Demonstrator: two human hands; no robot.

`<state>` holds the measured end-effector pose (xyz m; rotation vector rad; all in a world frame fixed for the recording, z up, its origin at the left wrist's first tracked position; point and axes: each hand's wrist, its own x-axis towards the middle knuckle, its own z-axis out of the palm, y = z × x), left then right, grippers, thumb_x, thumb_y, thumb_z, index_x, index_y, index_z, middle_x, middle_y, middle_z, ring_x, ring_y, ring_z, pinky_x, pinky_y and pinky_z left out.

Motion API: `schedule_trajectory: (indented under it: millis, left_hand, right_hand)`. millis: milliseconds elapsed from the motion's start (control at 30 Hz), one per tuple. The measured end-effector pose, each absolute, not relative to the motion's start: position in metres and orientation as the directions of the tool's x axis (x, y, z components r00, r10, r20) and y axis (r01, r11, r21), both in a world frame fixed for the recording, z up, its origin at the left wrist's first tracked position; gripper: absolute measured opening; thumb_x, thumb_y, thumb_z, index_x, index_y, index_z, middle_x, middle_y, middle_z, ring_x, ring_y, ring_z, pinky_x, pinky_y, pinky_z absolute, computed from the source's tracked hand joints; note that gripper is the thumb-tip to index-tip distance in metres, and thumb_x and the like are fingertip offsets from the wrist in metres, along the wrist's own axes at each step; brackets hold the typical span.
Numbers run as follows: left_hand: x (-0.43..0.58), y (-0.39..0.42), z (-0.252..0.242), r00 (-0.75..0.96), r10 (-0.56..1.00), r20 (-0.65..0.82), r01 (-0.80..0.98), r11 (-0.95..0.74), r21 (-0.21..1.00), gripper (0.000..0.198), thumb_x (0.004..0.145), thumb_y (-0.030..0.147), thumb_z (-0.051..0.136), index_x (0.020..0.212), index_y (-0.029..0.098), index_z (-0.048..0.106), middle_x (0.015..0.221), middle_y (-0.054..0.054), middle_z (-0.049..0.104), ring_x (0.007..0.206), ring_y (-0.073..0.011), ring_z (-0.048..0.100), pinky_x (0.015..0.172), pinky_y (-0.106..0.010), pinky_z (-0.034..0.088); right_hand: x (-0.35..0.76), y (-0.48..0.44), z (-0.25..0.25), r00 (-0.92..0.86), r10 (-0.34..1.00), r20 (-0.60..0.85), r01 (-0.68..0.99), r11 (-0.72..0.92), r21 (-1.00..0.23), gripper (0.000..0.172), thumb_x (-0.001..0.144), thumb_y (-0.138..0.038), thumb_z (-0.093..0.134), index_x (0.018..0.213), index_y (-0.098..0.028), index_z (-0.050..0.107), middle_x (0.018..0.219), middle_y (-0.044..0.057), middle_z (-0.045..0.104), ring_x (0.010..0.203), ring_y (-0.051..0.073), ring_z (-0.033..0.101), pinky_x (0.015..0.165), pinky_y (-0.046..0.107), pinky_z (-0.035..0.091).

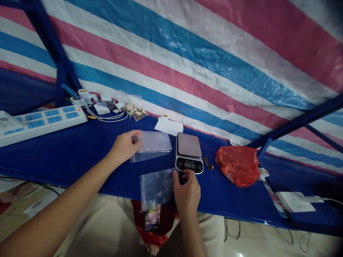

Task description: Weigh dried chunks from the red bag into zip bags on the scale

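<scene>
My left hand rests on the left edge of a stack of clear plastic bags lying on the blue table, fingers pinching the top bag. My right hand holds a small clear zip bag by its right edge, just in front of a small digital kitchen scale. The scale's platform is bare. The held bag hangs over the table's front edge.
A red plastic bag lies right of the scale, with a small brass piece between them. A white power strip sits far left, chargers and a bag of small parts behind. A striped tarp forms the back wall.
</scene>
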<state>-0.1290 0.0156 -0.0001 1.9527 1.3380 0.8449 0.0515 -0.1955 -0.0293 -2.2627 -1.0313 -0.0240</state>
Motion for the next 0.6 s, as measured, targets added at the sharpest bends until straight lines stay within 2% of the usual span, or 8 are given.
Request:
schedule_trajectory:
  millis: [67, 167, 300, 400, 467, 533, 600]
  left_hand:
    - [-0.134, 0.0, -0.008, 0.334, 0.916, 0.222, 0.683, -0.397, 0.613, 0.038, 0.084, 0.035, 0.057, 0.116, 0.019, 0.069, 0.11, -0.011, 0.072, 0.097, -0.0275, 0.067, 0.096, -0.041, 0.052]
    - [-0.139, -0.018, -0.015, 0.386, 0.846, 0.368, 0.755, -0.519, 0.4, 0.039, 0.091, 0.033, 0.048, 0.121, 0.016, 0.067, 0.128, -0.017, 0.06, 0.116, -0.0328, 0.058, 0.104, -0.045, 0.047]
    - [-0.146, -0.024, -0.014, 0.364, 0.823, 0.436, 0.821, -0.504, 0.267, 0.041, 0.093, 0.036, 0.048, 0.123, 0.016, 0.066, 0.13, -0.017, 0.052, 0.114, -0.0328, 0.055, 0.1, -0.045, 0.048]
    - [-0.152, -0.022, -0.012, 0.364, 0.832, 0.417, 0.846, -0.484, 0.226, 0.038, 0.092, 0.037, 0.05, 0.119, 0.017, 0.067, 0.128, -0.016, 0.053, 0.11, -0.0326, 0.055, 0.096, -0.046, 0.049]
    - [-0.156, -0.027, -0.009, 0.333, 0.835, 0.438, 0.851, -0.466, 0.241, 0.037, 0.092, 0.038, 0.05, 0.117, 0.018, 0.067, 0.126, -0.016, 0.054, 0.111, -0.033, 0.056, 0.095, -0.046, 0.049]
    - [-0.16, -0.04, -0.004, 0.277, 0.839, 0.468, 0.835, -0.451, 0.315, 0.036, 0.094, 0.041, 0.048, 0.116, 0.018, 0.065, 0.119, -0.015, 0.058, 0.11, -0.0312, 0.058, 0.093, -0.043, 0.049]
    - [-0.162, -0.064, 0.001, 0.272, 0.878, 0.394, 0.797, -0.435, 0.42, 0.04, 0.095, 0.048, 0.046, 0.119, 0.018, 0.06, 0.105, -0.011, 0.064, 0.096, -0.0262, 0.064, 0.083, -0.037, 0.051]
  right_hand:
    - [0.043, -0.197, -0.034, 0.619, 0.711, 0.335, 0.765, -0.447, -0.464, 0.035, 0.091, -0.053, 0.061, 0.099, -0.019, 0.062, 0.088, 0.006, 0.067, 0.086, 0.027, 0.062, 0.076, 0.035, 0.034]
    - [0.037, -0.198, -0.038, 0.55, 0.749, 0.368, 0.825, -0.421, -0.377, 0.03, 0.094, -0.048, 0.059, 0.103, -0.02, 0.063, 0.096, 0.007, 0.068, 0.091, 0.028, 0.06, 0.078, 0.037, 0.032]
    - [0.038, -0.198, -0.038, 0.534, 0.763, 0.364, 0.836, -0.412, -0.363, 0.021, 0.095, -0.042, 0.06, 0.097, -0.022, 0.063, 0.095, 0.005, 0.067, 0.091, 0.027, 0.059, 0.076, 0.036, 0.03]
    - [0.038, -0.197, -0.038, 0.531, 0.765, 0.366, 0.837, -0.403, -0.371, 0.019, 0.095, -0.04, 0.061, 0.097, -0.022, 0.063, 0.093, 0.004, 0.066, 0.091, 0.027, 0.059, 0.076, 0.035, 0.03]
    - [0.038, -0.197, -0.037, 0.531, 0.764, 0.366, 0.837, -0.403, -0.371, 0.018, 0.094, -0.04, 0.061, 0.097, -0.022, 0.063, 0.093, 0.004, 0.066, 0.091, 0.027, 0.058, 0.076, 0.035, 0.03]
    - [0.037, -0.197, -0.037, 0.531, 0.764, 0.366, 0.836, -0.404, -0.371, 0.018, 0.094, -0.039, 0.061, 0.097, -0.022, 0.063, 0.094, 0.005, 0.066, 0.091, 0.027, 0.059, 0.076, 0.036, 0.03]
    - [0.037, -0.197, -0.036, 0.532, 0.764, 0.364, 0.835, -0.404, -0.372, 0.018, 0.094, -0.039, 0.061, 0.097, -0.021, 0.063, 0.095, 0.005, 0.067, 0.092, 0.027, 0.059, 0.077, 0.036, 0.03]
